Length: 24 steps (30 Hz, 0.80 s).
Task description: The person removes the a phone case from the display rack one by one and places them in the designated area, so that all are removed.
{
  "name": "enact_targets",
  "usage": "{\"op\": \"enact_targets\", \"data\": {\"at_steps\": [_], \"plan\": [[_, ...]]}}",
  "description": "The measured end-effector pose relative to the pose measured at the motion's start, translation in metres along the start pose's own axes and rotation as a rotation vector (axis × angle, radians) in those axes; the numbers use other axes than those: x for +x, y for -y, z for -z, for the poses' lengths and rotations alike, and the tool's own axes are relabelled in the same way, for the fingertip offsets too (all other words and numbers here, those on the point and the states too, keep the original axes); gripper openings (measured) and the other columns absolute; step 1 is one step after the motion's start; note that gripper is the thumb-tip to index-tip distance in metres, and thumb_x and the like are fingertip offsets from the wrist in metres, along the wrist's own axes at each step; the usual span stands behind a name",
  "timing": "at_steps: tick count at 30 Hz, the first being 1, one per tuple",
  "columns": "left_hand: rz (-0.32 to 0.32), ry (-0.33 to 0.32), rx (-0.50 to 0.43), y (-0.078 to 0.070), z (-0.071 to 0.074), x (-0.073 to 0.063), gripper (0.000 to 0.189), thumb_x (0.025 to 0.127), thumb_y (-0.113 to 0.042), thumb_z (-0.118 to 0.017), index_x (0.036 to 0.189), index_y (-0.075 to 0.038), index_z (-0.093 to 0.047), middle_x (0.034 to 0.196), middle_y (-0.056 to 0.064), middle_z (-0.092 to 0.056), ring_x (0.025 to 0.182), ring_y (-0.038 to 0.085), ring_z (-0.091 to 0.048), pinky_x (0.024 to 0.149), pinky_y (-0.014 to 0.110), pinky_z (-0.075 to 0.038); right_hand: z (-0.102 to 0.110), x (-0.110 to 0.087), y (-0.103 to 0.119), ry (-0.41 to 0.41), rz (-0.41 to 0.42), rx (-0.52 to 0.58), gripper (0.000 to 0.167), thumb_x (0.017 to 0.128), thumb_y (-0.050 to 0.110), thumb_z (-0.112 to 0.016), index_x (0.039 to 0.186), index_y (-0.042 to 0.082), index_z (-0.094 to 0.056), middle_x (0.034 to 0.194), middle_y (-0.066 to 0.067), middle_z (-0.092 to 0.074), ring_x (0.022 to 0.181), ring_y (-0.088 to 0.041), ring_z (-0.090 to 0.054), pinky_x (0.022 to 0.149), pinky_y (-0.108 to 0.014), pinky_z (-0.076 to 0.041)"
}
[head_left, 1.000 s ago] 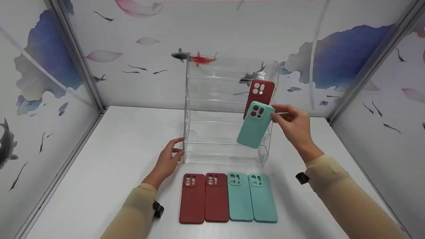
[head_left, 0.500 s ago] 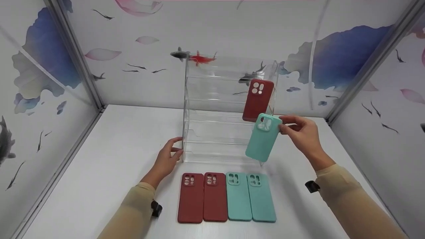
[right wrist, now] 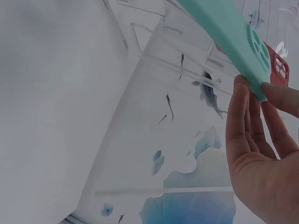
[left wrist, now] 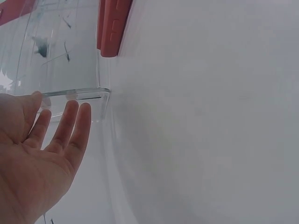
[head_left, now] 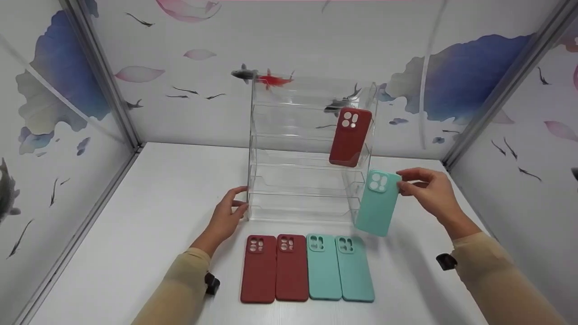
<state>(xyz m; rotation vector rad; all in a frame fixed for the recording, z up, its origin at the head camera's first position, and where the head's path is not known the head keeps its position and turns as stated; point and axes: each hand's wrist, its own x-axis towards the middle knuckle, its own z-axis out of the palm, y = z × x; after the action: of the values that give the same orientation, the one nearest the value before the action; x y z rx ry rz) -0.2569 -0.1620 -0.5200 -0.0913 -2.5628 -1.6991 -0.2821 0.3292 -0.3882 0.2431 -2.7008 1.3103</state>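
My right hand (head_left: 431, 192) pinches a mint-green phone case (head_left: 377, 203) by its upper right edge, between thumb and fingers. The case hangs tilted in front of the lower right side of a clear acrylic tiered rack (head_left: 307, 195). In the right wrist view the thumb presses one face of the mint case (right wrist: 229, 39). A red phone case (head_left: 350, 137) leans in an upper tier at the rack's right end. My left hand (head_left: 226, 215) touches the rack's lower left side; in the left wrist view its fingers (left wrist: 80, 133) are extended by the rack's edge.
In front of the rack two red cases (head_left: 258, 275) and two mint cases (head_left: 325, 275) lie side by side on the white table (head_left: 180, 180). Printed white walls (head_left: 289, 40) with metal corner posts (head_left: 106, 85) enclose the table.
My right hand has moved right and down with the mint case, away from the red case in the rack, which now shows whole. My left hand stays at the rack's side.
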Motion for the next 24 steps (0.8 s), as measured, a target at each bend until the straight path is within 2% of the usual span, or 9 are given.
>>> {"op": "enact_targets", "data": {"at_steps": [6,12,18,24], "plan": [[-0.003,-0.008,-0.001,-0.002,0.002,0.0,0.05,0.106,-0.013,-0.058,0.154,-0.019,-0.043,0.154,0.012,-0.05,0.124,0.027,-0.062,0.096,0.041,-0.06,0.011,-0.004,-0.022,0.102,-0.042,-0.022,0.037,0.099,0.022,-0.071,0.13,0.001,-0.068,0.12,-0.02,-0.069,0.088,-0.008,-0.075,0.08,-0.016,-0.06],[-0.011,-0.008,-0.009,-0.003,0.002,0.002,0.05,0.106,-0.013,-0.058,0.154,-0.018,-0.043,0.156,0.01,-0.048,0.125,0.027,-0.062,0.095,0.042,-0.06,0.013,-0.011,-0.044,0.195,-0.132,-0.055,0.039,0.098,0.025,-0.072,0.13,0.001,-0.067,0.122,-0.019,-0.071,0.091,-0.014,-0.076,0.081,-0.022,-0.063],[-0.027,-0.002,-0.007,-0.002,-0.001,0.001,0.05,0.106,-0.013,-0.058,0.154,-0.019,-0.044,0.152,0.012,-0.052,0.124,0.027,-0.063,0.094,0.041,-0.061,0.007,-0.021,-0.065,0.279,-0.19,-0.049,0.041,0.097,0.023,-0.073,0.131,-0.001,-0.067,0.121,-0.021,-0.069,0.092,-0.021,-0.076,0.081,-0.028,-0.065],[-0.012,-0.007,-0.006,-0.002,-0.001,0.0,0.05,0.106,-0.013,-0.058,0.153,-0.019,-0.044,0.151,0.012,-0.052,0.124,0.027,-0.062,0.095,0.04,-0.061,-0.009,-0.026,-0.08,0.329,-0.209,-0.055,0.039,0.097,0.022,-0.074,0.128,0.0,-0.069,0.118,-0.019,-0.071,0.09,-0.024,-0.076,0.08,-0.033,-0.066]]}}
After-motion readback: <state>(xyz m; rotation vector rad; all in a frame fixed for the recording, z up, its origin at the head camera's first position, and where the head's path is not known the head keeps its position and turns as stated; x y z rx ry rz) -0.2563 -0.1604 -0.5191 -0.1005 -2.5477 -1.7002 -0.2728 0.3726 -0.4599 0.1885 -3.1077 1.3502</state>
